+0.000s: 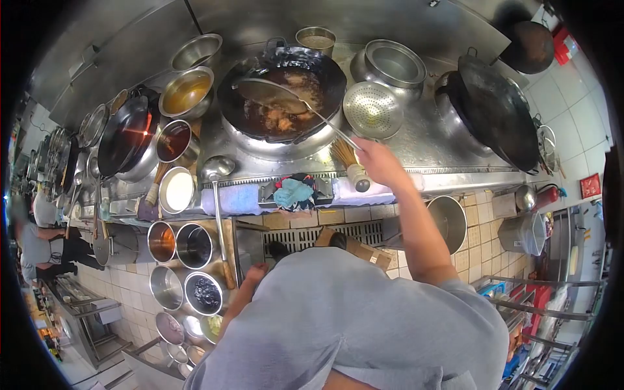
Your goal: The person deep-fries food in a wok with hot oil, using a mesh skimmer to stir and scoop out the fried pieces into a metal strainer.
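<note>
My right hand (pixel 376 161) grips the long thin handle of a ladle (pixel 268 92), whose bowl rests in the black wok (pixel 279 97). The wok holds dark sauce and pieces of food. A bamboo brush (pixel 348 161) lies just under that hand on the steel stove top. My left hand (pixel 255 270) hangs low beside the side stand, close to the wooden handle end of a second ladle (pixel 216 168). How its fingers are set is not clear.
A perforated strainer (pixel 372 109) and a steel pot (pixel 393 63) sit right of the wok, with another black wok (pixel 494 110) further right. Bowls of oil (pixel 187 91), sauce and white powder (pixel 179 190) line the left. Blue cloth (pixel 292 192) lies on the stove edge. Another person (pixel 39 240) stands far left.
</note>
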`<state>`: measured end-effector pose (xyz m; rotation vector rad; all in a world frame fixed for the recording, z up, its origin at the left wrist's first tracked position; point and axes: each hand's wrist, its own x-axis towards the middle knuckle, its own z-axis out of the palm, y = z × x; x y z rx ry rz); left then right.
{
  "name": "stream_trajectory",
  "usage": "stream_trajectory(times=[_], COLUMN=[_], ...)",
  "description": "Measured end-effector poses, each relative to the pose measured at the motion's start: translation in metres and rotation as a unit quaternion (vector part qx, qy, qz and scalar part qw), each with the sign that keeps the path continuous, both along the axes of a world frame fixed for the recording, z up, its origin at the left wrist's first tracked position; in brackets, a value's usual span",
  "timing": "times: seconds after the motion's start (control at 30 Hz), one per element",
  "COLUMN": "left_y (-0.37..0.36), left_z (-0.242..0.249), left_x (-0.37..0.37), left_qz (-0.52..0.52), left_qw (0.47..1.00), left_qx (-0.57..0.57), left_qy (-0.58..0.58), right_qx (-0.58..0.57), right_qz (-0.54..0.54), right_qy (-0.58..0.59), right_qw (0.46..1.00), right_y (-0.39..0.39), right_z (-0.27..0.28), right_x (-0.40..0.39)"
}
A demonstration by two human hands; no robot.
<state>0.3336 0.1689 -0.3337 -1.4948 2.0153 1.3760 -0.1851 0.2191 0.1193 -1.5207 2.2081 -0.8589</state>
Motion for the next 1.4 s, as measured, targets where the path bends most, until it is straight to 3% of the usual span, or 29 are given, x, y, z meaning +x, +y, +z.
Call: stream_trajectory(times=[0.07,0.17,0.27,0.37,0.43,0.47,0.53,0.67,0.73,0.93,1.13,1.3,1.4], left_y=[-0.002,0.0,0.002,0.012,0.014,0.017,0.026,0.028,0.025,0.024,0.029,0.025,0.021], left_z=[0.008,0.077,0.022,0.071,0.019,-0.001,0.03,0.043,0.036,0.047,0.045,0.064,0.045], left_x=[-0.005,-0.031,-0.008,-0.024,-0.005,0.006,-0.002,-0.004,-0.001,-0.005,-0.003,-0.008,-0.002], left_qz=[0.024,0.035,-0.042,0.019,-0.03,-0.055,0.012,0.063,0.066,0.063,0.105,0.091,0.06], left_qw=[0.999,0.999,0.997,0.999,0.998,0.997,0.999,0.995,0.996,0.997,0.994,0.995,0.997], left_qx=[0.035,0.013,-0.063,-0.031,-0.048,-0.056,-0.003,0.05,0.054,0.031,0.018,0.031,0.048], left_qy=[-0.012,-0.027,0.0,-0.001,0.008,0.012,-0.037,-0.049,-0.039,-0.021,-0.002,0.005,0.029], right_qx=[0.001,-0.062,-0.082,-0.101,-0.056,-0.056,-0.056,-0.029,-0.002,0.05,0.095,0.087,0.085], right_qz=[-0.024,-0.042,-0.089,-0.124,-0.137,-0.142,-0.154,-0.166,-0.16,-0.11,-0.001,0.032,0.057], right_qy=[-0.007,-0.002,-0.015,-0.005,0.025,0.009,-0.02,-0.248,-0.415,-0.569,-0.623,-0.599,-0.594], right_qw=[1.0,0.997,0.993,0.987,0.989,0.988,0.986,0.954,0.896,0.813,0.776,0.795,0.798], right_y=[-0.03,-0.05,-0.059,-0.055,-0.051,-0.05,-0.051,-0.057,-0.062,-0.07,-0.056,-0.031,-0.018], right_z=[-0.028,-0.057,-0.066,-0.065,-0.044,-0.039,-0.036,-0.055,-0.061,-0.08,-0.071,-0.067,-0.071], right_x=[0.007,-0.007,-0.028,-0.061,-0.073,-0.076,-0.081,-0.078,-0.07,-0.047,-0.04,-0.041,-0.048])
